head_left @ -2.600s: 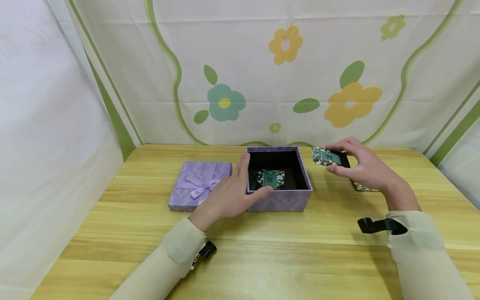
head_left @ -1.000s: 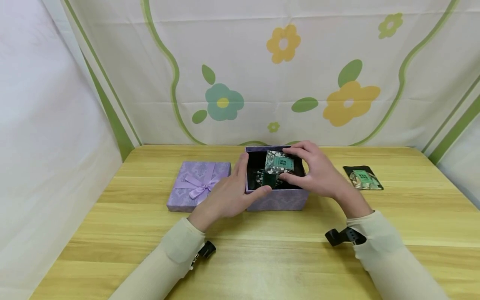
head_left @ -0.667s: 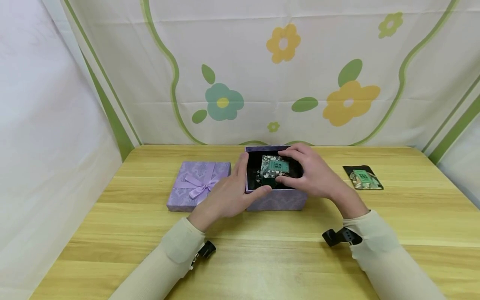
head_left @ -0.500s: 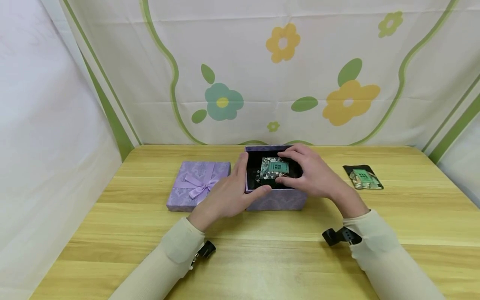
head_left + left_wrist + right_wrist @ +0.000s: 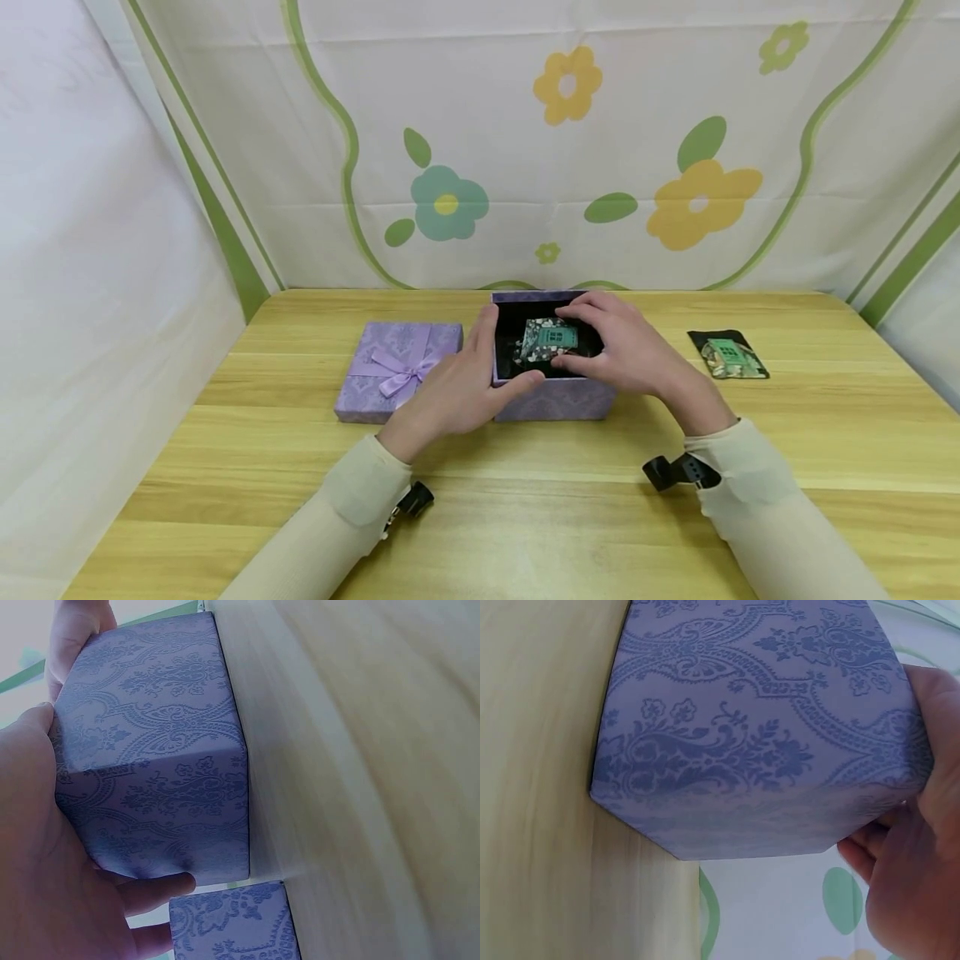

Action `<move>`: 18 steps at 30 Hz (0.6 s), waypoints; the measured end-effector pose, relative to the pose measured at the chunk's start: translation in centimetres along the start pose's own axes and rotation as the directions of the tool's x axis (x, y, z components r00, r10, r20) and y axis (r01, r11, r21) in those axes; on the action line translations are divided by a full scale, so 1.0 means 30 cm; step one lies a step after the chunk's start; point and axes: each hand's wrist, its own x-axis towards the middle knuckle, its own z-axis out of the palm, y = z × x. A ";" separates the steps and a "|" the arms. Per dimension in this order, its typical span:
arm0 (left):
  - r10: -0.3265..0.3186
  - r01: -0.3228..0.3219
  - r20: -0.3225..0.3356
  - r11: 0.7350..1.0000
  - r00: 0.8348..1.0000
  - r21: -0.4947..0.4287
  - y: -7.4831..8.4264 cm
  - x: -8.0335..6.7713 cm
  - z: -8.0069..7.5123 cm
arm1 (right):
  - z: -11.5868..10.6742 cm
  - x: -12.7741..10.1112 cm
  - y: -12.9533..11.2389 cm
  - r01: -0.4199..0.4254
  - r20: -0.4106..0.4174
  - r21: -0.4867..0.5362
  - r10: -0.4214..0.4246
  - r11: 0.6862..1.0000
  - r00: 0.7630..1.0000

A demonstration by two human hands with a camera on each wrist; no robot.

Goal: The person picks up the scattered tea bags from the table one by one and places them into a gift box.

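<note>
Counting things: one open lilac box (image 5: 555, 398), one bow-tied lid (image 5: 397, 367) just left of it, three patterned packets.
Right hand (image 5: 626, 354): its grip pinched one packet (image 5: 550, 337) inside the box, over a second, mostly hidden.
Left hand (image 5: 457, 387): fingers curled round the box's near-left corner.
Third packet (image 5: 727, 354): lay on the surface (image 5: 525, 517), well right.
Wrist views: showed only the box's outer walls (image 5: 150, 765), never its inside.
</note>
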 end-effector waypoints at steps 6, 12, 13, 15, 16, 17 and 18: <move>0.000 0.001 0.016 1.000 1.000 -0.019 -0.002 0.000 0.000 | 0.005 0.008 -0.001 0.021 0.021 0.000 -0.021 1.000 1.000; 0.005 -0.005 0.013 1.000 1.000 -0.024 -0.003 0.000 -0.001 | 0.003 0.012 -0.002 0.013 0.077 0.021 -0.015 1.000 0.997; 0.005 -0.005 0.013 1.000 1.000 -0.022 -0.004 0.000 -0.001 | 0.003 0.012 -0.002 0.010 0.086 0.026 -0.012 1.000 0.996; 0.008 -0.007 0.013 1.000 1.000 -0.013 -0.003 0.000 -0.001 | 0.002 0.012 -0.001 0.004 0.104 0.034 -0.008 0.999 0.995; 0.009 -0.009 0.013 1.000 1.000 -0.009 -0.003 0.000 -0.002 | 0.003 0.011 0.000 0.004 0.109 0.037 -0.008 0.999 0.994; 0.011 -0.011 0.010 1.000 1.000 -0.002 -0.003 0.000 -0.002 | 0.003 0.011 0.001 0.003 0.115 0.041 -0.008 0.999 0.993; 0.012 -0.012 0.007 1.000 1.000 0.006 -0.002 0.000 -0.002 | 0.004 0.011 0.003 0.004 0.120 0.043 -0.009 0.999 0.993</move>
